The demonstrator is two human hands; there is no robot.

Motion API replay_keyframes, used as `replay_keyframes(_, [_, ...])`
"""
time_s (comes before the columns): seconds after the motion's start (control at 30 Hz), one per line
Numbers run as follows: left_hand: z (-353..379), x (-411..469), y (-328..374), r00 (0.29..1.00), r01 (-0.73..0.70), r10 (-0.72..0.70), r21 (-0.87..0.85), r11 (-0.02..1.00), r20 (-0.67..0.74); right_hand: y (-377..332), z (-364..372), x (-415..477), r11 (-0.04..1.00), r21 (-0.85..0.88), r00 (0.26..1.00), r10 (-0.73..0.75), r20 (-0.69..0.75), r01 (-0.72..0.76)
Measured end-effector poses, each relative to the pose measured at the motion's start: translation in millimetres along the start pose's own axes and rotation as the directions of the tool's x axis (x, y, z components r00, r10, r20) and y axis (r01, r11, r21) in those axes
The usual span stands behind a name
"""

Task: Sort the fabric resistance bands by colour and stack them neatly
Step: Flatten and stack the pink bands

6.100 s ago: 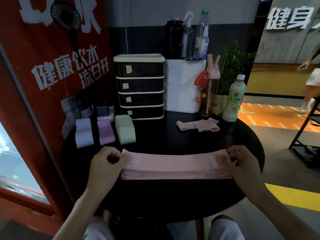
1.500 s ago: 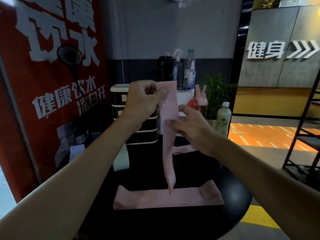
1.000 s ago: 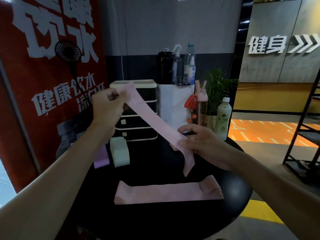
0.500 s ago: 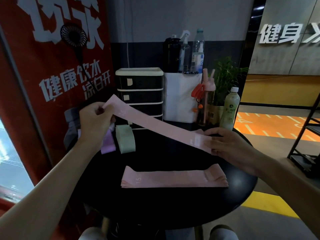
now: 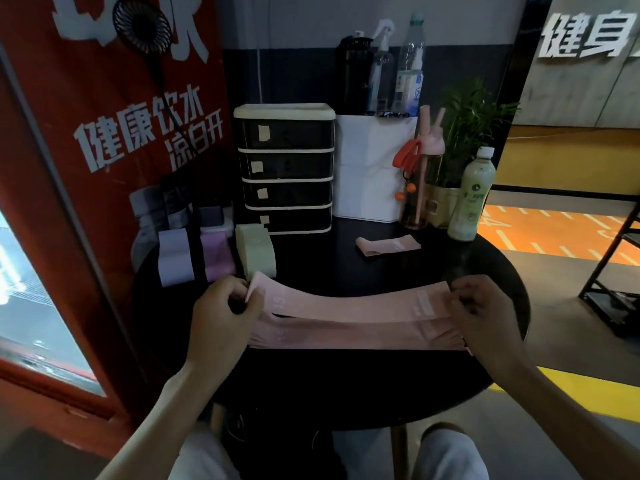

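Pink band point(image 5: 349, 304): matt cloth with a paler tag near one end. Pink stack point(image 5: 346, 336) under it: the same matt cloth. Green bands point(image 5: 256, 251), purple bands point(image 5: 216, 254) and lilac bands point(image 5: 175, 256): soft, matt fabric. Tabletop point(image 5: 346, 375): black and smooth with a dull sheen. Drawer unit point(image 5: 285, 168): plastic, with glossy dark drawer fronts in a matt cream frame and small paper-like labels. Green drink bottle point(image 5: 472, 195): smooth, glossy plastic. Spray bottle point(image 5: 381, 74): clear plastic. White box point(image 5: 372, 168): smooth and matt.

One band point(image 5: 346, 303) over stack point(image 5: 346, 336) on table point(image 5: 346, 382)
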State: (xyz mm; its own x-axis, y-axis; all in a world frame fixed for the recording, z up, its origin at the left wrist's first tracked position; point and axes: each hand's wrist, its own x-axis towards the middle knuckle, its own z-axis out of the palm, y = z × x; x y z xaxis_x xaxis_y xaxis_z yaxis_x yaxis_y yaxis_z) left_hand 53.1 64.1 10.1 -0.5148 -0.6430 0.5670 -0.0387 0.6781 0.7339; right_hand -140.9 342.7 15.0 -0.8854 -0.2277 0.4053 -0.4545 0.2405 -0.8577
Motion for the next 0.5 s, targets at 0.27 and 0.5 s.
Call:
replay_keyframes(0.27, [4, -7, -6, 0.984, -0.173, 0.165, 0.167, 0.971, 0.064, 9, 3, -9, 0.995, -0.071, 0.997, -0.072, -0.016, 0.070])
replay_keyframes(0.5, [4, -9, -10, 0.976, -0.208, 0.185, 0.241, 0.948, 0.115, 14, 4, -9, 0.994, -0.088, 0.998, -0.066, -0.008, 0.065])
